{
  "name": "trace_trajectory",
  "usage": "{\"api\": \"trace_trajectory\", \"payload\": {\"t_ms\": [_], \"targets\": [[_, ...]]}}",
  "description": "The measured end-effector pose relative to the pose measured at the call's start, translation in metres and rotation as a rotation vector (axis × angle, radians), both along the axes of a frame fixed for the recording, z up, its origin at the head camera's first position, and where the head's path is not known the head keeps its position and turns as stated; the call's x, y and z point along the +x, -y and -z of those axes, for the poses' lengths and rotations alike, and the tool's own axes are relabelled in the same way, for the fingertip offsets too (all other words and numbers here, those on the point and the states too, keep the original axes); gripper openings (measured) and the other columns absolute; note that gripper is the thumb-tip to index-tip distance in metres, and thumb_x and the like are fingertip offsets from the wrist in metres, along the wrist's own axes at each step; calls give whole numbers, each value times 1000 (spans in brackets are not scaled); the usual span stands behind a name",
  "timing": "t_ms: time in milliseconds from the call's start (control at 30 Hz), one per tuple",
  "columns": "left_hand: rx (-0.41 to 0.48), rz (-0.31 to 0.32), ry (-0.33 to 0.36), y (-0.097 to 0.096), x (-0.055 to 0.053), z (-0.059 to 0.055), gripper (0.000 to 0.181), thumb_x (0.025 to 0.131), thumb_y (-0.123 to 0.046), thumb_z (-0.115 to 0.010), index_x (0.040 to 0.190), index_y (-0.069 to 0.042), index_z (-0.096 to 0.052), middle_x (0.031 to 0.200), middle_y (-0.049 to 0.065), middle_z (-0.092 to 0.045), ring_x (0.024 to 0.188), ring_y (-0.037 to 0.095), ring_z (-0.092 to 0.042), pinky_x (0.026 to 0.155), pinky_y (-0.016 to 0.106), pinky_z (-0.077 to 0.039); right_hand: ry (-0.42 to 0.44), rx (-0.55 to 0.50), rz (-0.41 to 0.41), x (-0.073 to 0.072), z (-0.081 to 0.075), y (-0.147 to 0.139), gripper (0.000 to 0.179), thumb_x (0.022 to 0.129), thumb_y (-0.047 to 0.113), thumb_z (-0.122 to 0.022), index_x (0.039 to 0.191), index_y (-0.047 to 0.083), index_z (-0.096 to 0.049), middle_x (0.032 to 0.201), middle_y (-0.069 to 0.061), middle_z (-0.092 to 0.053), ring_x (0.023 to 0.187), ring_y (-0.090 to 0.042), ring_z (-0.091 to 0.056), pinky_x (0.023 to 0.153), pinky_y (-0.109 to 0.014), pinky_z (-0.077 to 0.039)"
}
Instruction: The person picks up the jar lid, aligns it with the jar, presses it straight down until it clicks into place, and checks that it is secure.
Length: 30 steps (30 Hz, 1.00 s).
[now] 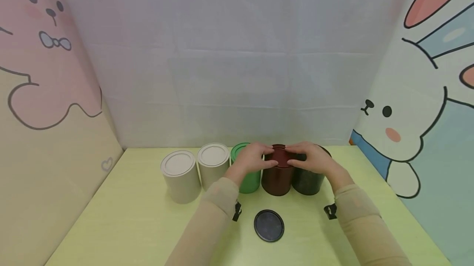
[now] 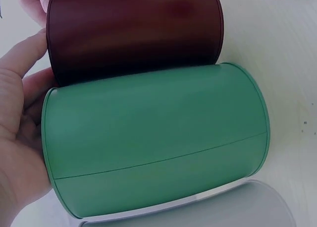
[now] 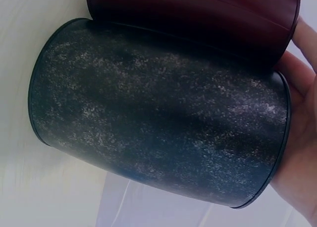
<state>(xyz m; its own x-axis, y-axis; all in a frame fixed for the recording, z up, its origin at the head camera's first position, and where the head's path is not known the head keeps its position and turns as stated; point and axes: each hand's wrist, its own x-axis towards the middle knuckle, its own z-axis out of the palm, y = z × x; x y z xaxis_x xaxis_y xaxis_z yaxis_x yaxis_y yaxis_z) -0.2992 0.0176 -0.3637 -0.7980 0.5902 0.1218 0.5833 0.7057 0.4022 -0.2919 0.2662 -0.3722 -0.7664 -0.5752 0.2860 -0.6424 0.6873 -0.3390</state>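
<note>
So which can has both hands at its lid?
The dark red can, fourth from the left, between the green can and the black can. Only its lid has the left hand and right hand at opposite edges.

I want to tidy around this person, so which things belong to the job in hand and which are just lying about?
Seemingly part of the job:
Dark red can
Left fingers and right fingers, at its top

Seemingly just lying about:
Green can
Left white can
Right white can
Speckled dark can
Black disc, perhaps a lid, so less certain
</note>
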Motion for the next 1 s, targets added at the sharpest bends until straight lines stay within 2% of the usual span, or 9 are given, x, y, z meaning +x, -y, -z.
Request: {"api": "trace_trajectory", "payload": {"t_ms": [267,600,800,1000], "targets": [[25,-24,5,-1,0,4,53,94,-38,-69,138,-10,-59,138,3,-59,127,21,-54,104,33,-45,1,-5,17,0,3,-1,46,90,22,-75,130,1,-65,129,-18,-63,117,-39,-57,98,-56,-46],[41,-22,-4,-1,0,7,53,94,-38,-69,139,-11,-59,139,2,-58,128,20,-53,105,33,-44,-13,-53,11,-1,6,-1,48,87,22,-78,129,1,-66,127,-17,-64,116,-39,-57,96,-56,-47],[56,-24,-11,-1,0,7,50,95,-37,-68,137,-11,-61,137,2,-60,126,20,-55,104,33,-45,14,-56,25,0,4,1,48,87,24,-78,129,2,-66,127,-17,-64,117,-39,-57,95,-56,-47],[84,-43,13,-1,0,5,49,94,-36,-70,135,-11,-63,135,3,-61,126,21,-55,104,33,-45,58,-43,48,0,1,3,50,89,28,-76,130,3,-65,130,-18,-62,119,-40,-55,97,-57,-46]]}}
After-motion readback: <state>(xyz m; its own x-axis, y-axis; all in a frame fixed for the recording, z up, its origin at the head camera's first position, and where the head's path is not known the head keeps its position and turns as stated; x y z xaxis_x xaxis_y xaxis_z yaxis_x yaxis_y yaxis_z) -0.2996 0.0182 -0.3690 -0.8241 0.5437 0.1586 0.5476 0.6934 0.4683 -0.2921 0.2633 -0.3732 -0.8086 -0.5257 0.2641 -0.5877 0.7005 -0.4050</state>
